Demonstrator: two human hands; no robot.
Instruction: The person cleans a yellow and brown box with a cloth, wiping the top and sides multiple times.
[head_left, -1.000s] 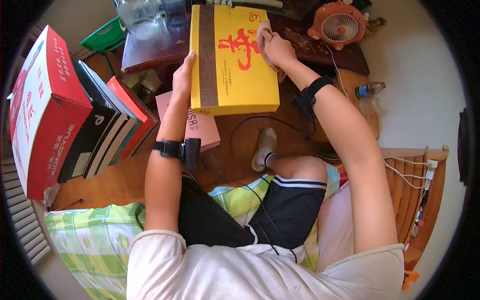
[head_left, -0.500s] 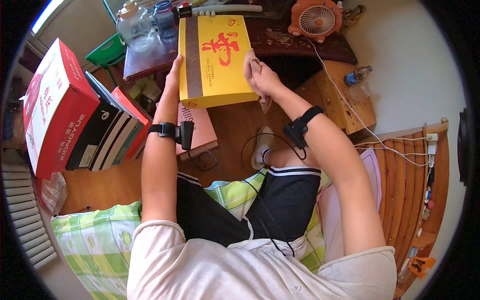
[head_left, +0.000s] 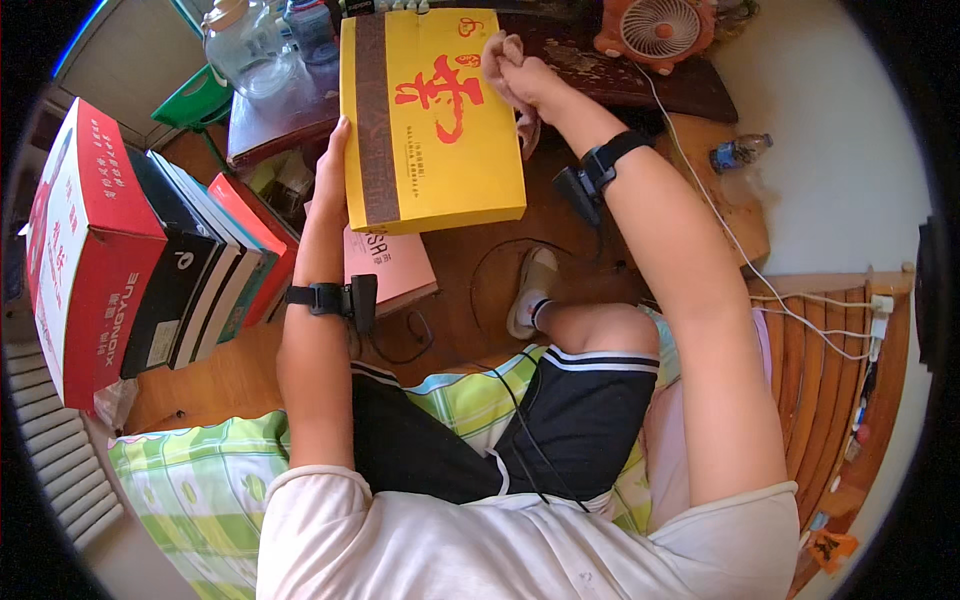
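Left hand (head_left: 331, 165) against left side of yellow box (head_left: 440, 150), fingers mostly hidden, can't tell how closed. Right hand (head_left: 532, 84) closed around a bunched cloth (head_left: 500, 72), cloth against the box's upper right side. Box overlaps front edge of dark table (head_left: 700, 92) in view, can't tell if touching it. Fan (head_left: 658, 32) near table's right end, glass jar (head_left: 252, 62) near its left end, pink box (head_left: 398, 268) below on floor (head_left: 455, 300)
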